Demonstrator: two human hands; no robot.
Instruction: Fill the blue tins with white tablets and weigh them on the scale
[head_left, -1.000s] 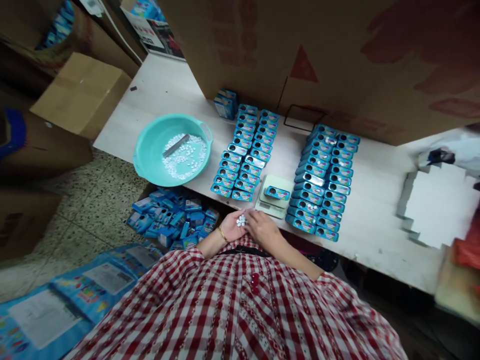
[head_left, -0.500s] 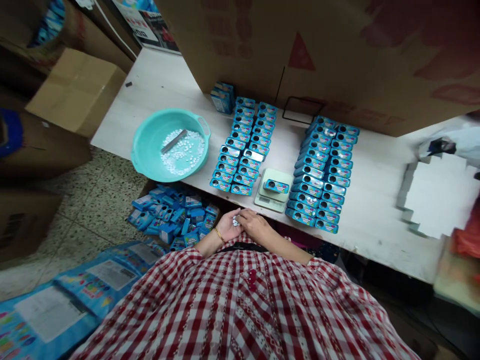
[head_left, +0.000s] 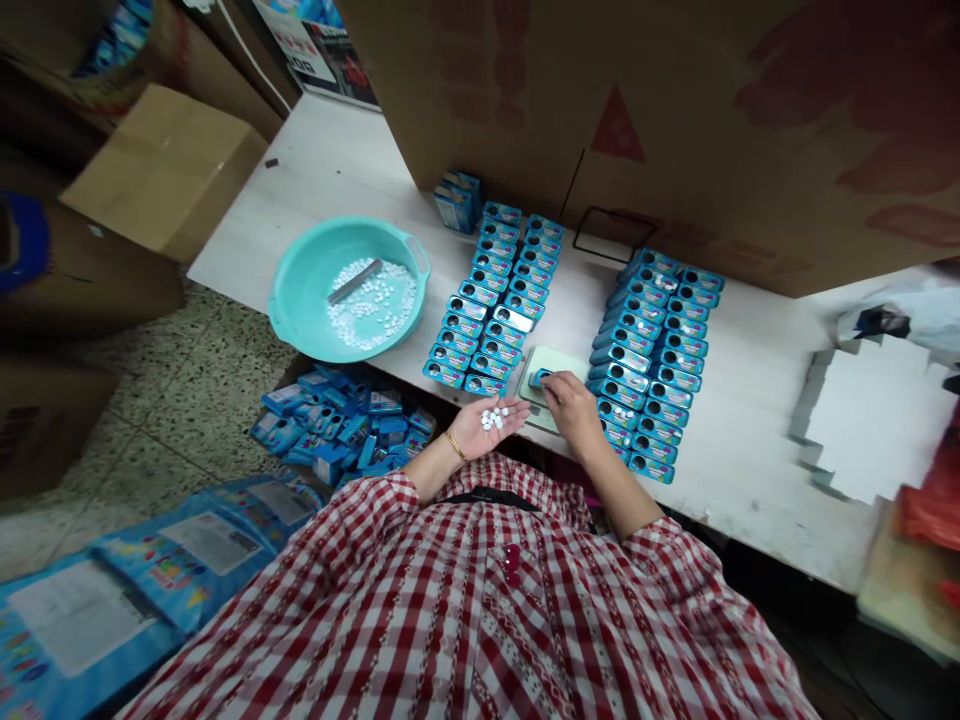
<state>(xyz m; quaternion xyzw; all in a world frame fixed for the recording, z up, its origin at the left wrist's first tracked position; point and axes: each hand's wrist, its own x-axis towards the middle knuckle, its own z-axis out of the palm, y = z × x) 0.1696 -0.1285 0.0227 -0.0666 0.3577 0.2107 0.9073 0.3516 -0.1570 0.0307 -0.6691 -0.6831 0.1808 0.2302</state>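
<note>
My left hand (head_left: 486,424) lies palm up at the table's front edge, cupping several small white tablets (head_left: 493,415). My right hand (head_left: 568,402) reaches over the pale green scale (head_left: 541,362), its fingers pinched over the blue tin (head_left: 538,377) that sits on it; what they pinch is hidden. Two double rows of open blue tins flank the scale, one row (head_left: 491,300) to its left and one (head_left: 651,343) to its right. A teal basin (head_left: 300,285) with white tablets and a metal strip stands at the left.
A large cardboard box (head_left: 675,110) fills the back of the white table (head_left: 750,440). Folded white cartons (head_left: 877,410) lie at the right. Below the table edge sits a heap of blue packets (head_left: 341,425). Cardboard boxes (head_left: 157,170) stand on the floor at the left.
My hands were together at the table edge, the right picking in the left palm. Now the right hand has moved forward over the tin on the scale, and the left palm lies open.
</note>
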